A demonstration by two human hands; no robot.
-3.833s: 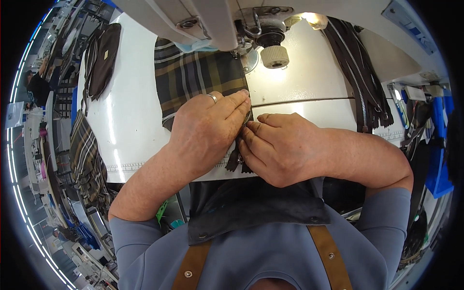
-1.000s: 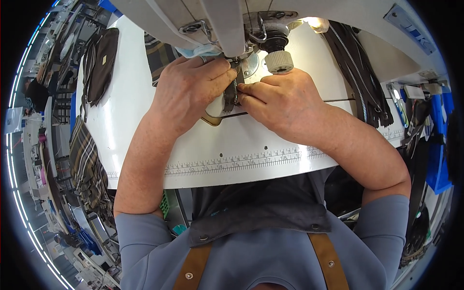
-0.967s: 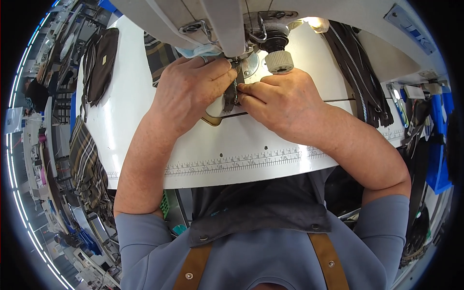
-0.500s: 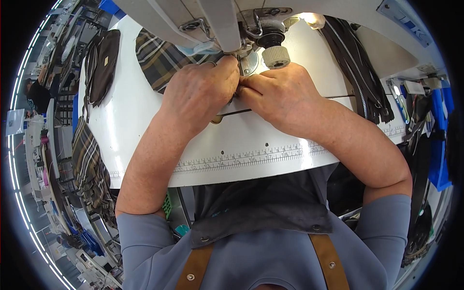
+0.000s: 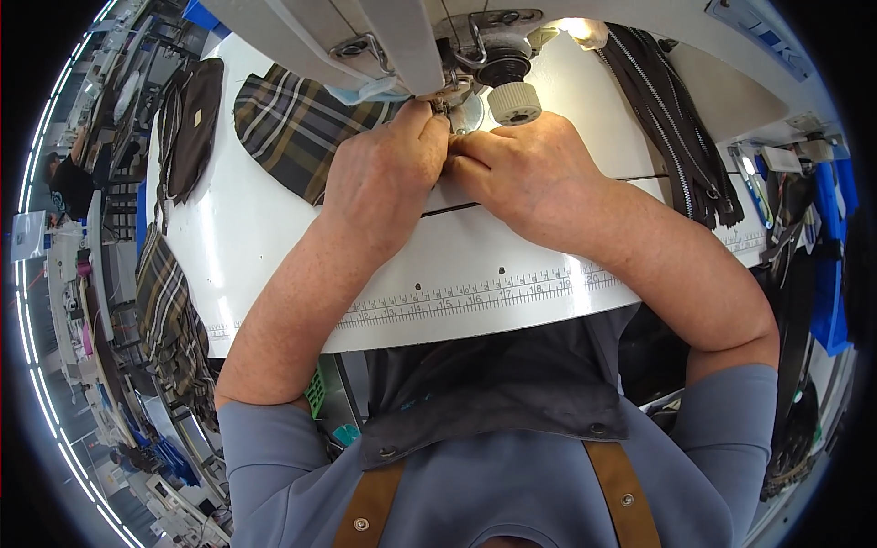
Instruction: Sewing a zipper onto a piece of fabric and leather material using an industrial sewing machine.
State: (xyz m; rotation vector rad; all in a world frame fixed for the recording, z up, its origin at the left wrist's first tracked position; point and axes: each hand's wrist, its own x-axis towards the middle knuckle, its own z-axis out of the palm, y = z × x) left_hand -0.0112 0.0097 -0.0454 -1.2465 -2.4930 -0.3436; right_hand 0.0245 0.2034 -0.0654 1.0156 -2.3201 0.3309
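My left hand (image 5: 384,173) is closed beneath the white sewing machine head (image 5: 393,36), fingertips pressed down beside the presser foot, on work that they mostly hide. Plaid fabric (image 5: 292,132) in olive, black and cream lies flat to its left, reaching under the machine. My right hand (image 5: 530,173) is curled just right of the left, its fingertips meeting it on the same work below the needle area. The dark zipper strip seen between them earlier is now largely hidden. A cream knob (image 5: 514,102) sits just above my right hand.
Dark zippers (image 5: 676,128) lie on the white table (image 5: 475,256) at right, beneath the lamp. Brown pouch-like pieces (image 5: 192,128) lie at left; plaid cloth (image 5: 169,320) hangs off that side. A blue bin (image 5: 831,274) stands far right. Another person (image 5: 68,183) is at the far left.
Both hands have moved up toward the needle from their place 3.8 seconds ago. Over the last second the left hand shifted right, and more plaid fabric came into view, spreading down-left.
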